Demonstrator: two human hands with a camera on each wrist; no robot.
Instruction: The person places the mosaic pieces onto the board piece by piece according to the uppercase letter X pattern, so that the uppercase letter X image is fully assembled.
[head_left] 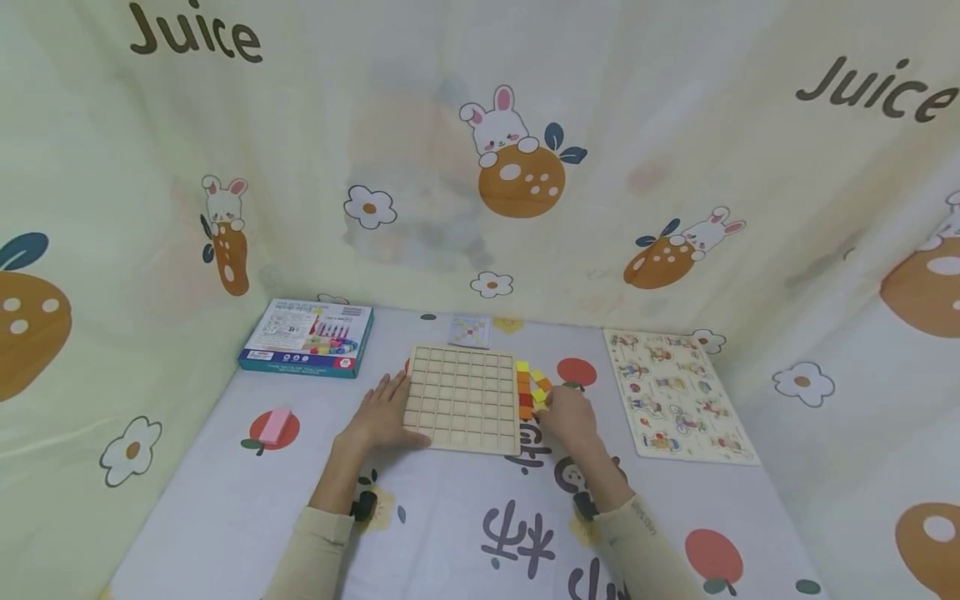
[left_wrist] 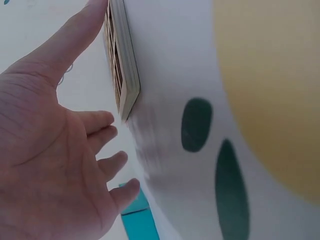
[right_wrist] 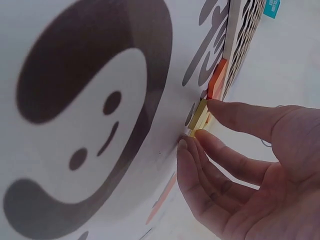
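A wooden grid board point(head_left: 461, 402) with square cells lies flat on the table. My left hand point(head_left: 381, 415) is spread at its left side, the thumb point(left_wrist: 75, 37) against the near edge and the other fingers straight. Along the board's right edge runs a column of small coloured tiles point(head_left: 524, 388) in yellow, orange and red. Beside that column, my right hand point(head_left: 573, 423) pinches a yellow tile point(right_wrist: 198, 114) between thumb and fingers. Just past the thumb tip stands an orange-red tile point(right_wrist: 217, 80). More loose yellow and orange tiles point(head_left: 538, 384) lie by the fingertips.
A printed card point(head_left: 470, 331) lies behind the board. At the back left is a flat teal-edged box point(head_left: 307, 338), with a pink block point(head_left: 276, 425) nearer the front. A board with illustrated figures point(head_left: 678, 396) lies on the right. Patterned curtains point(head_left: 420, 275) enclose the table.
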